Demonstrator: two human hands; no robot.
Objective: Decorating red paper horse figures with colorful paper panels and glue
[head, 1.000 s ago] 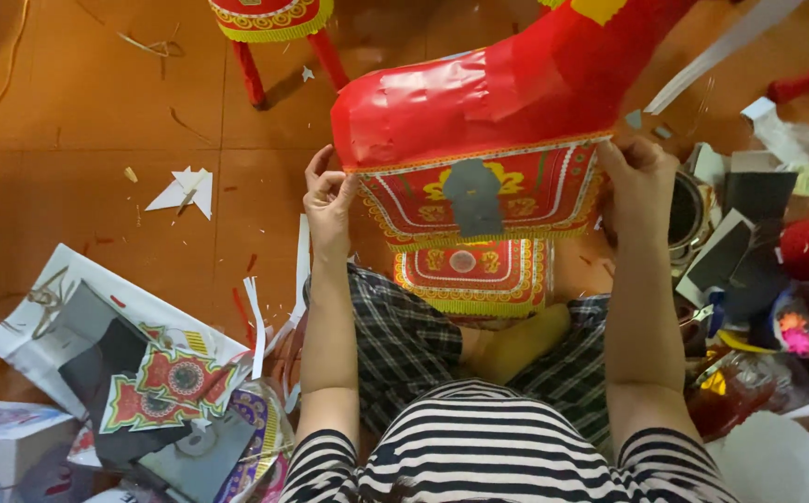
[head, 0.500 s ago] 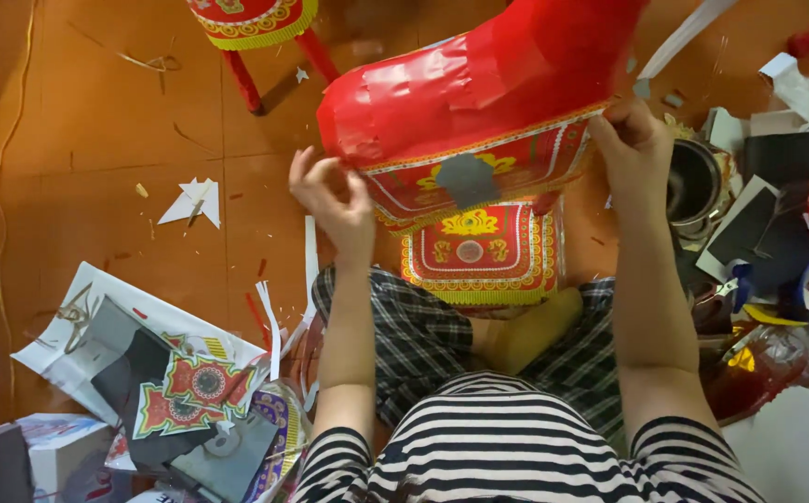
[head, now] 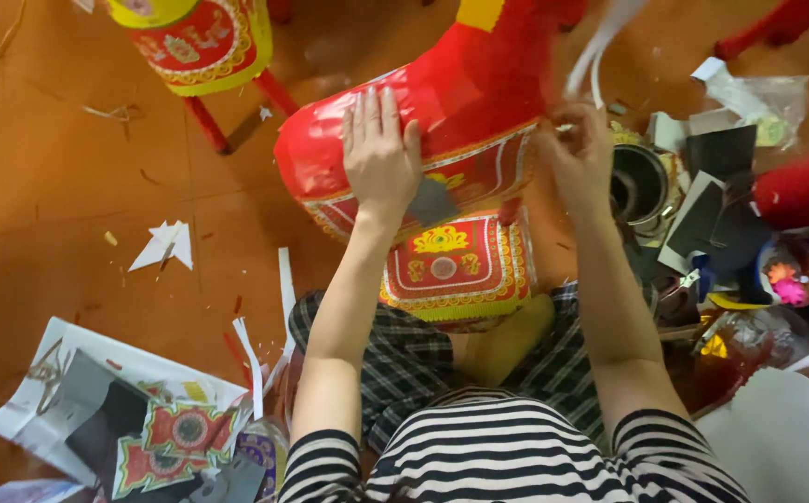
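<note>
A large red paper animal figure point(head: 460, 102) with gold and patterned trim stands in front of me, its decorated leg point(head: 456, 265) resting near my lap. My left hand point(head: 381, 154) lies flat on its red side, fingers spread, just above a grey patch point(head: 434, 200). At the figure's right edge my right hand point(head: 577, 149) pinches a white paper strip point(head: 600, 47) that runs up and away.
Another red and yellow paper piece point(head: 200, 42) on red legs stands at the far left. Printed paper sheets point(head: 134, 424) and white scraps point(head: 167, 244) lie on the orange floor at left. A metal tin point(head: 637, 182), dark card pieces point(head: 716, 200) and clutter crowd the right.
My left hand went from gripping the figure's lower edge to pressing flat on its side. My right hand shifted to the white strip. The view moved closer.
</note>
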